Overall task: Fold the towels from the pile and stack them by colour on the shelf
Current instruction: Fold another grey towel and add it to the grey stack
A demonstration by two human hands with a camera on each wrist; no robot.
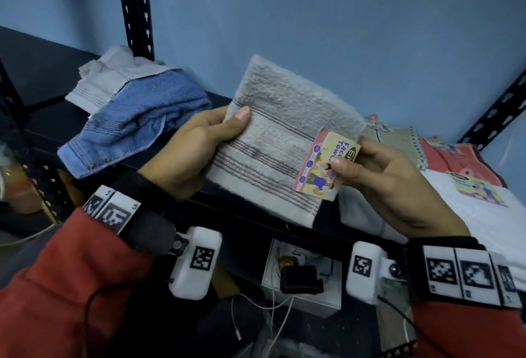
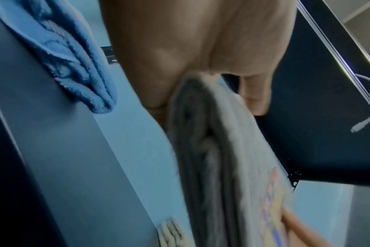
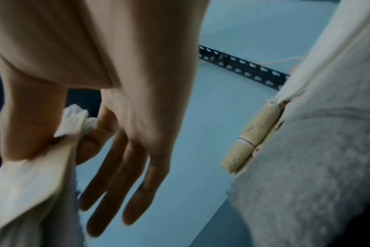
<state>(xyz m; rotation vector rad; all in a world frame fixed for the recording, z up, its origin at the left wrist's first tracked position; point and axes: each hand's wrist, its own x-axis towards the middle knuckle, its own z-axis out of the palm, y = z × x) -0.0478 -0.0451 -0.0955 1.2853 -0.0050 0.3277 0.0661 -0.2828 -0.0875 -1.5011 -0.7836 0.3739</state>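
Grey towel (image 1: 273, 141), folded to a rectangle with thin dark stripes across it, held in the air over the front edge of the shelf (image 1: 42, 73), not yet set down. Soft, light, limp terry; the layers will likely slide apart unless pinched through the full stack at an edge. Left hand (image 1: 193, 144) grips the left edge, thumb on top, fingers beneath. Right hand (image 1: 378, 184) pinches the card label (image 1: 327, 167) at the towel's right edge between thumb and forefinger; remaining fingers hang straight in the right wrist view. Whether that pinch also catches cloth under the card cannot be told from the blurred wrist frames. Best hold for placing, I judge: both short edges, as now, or a flat palm under the middle. Behind and left on the shelf lies a loose pile: blue towel (image 1: 136, 118) with a pale grey one (image 1: 108, 78) on top, both unfolded. At right, near the right hand, a white towel (image 1: 469, 215) carrying its own label, with red (image 1: 461, 164) and beige (image 1: 404, 138) ones behind it. Blue wall (image 1: 341, 16) at back.
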